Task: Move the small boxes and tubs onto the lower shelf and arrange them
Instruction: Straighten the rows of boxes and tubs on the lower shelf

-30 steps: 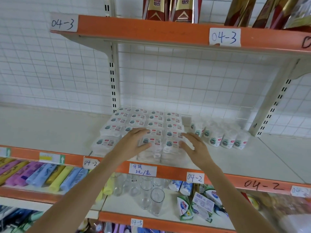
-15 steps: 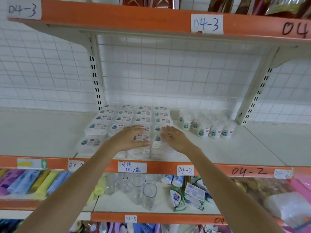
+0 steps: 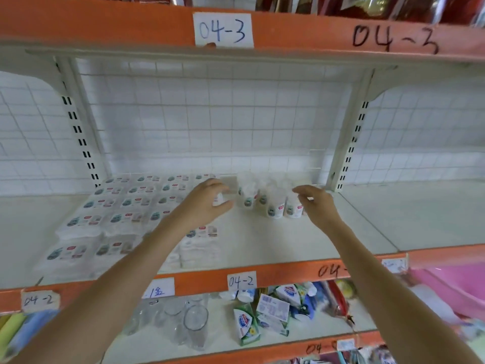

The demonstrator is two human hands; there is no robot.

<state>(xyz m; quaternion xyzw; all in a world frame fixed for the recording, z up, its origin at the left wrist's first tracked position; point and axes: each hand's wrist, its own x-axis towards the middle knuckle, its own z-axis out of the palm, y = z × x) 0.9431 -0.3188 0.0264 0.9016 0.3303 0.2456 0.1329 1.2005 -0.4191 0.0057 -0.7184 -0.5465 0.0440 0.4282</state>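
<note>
Small flat white boxes [image 3: 118, 214] with green and red labels lie in tight rows on the left of the white shelf [image 3: 265, 243] marked 04-2. To their right stands a cluster of small white tubs [image 3: 270, 203] near the back grid. My left hand [image 3: 204, 206] has its fingers and thumb curled round the leftmost tub [image 3: 217, 199] of the cluster. My right hand [image 3: 315, 203] hovers at the right side of the tubs, fingers loosely bent, holding nothing. Both forearms cover part of the front boxes.
An orange-edged shelf [image 3: 223, 30] marked 04-3 hangs overhead. Below are clear glasses [image 3: 194, 319], soap packets [image 3: 265, 316] and a pink tub [image 3: 451, 292]. White uprights [image 3: 349, 143] flank the bay. The shelf is bare to the right of the tubs.
Both hands left the stacked boxes and moved right and back to the tubs. My left hand closed round the leftmost tub. The view moved closer and shifted right.
</note>
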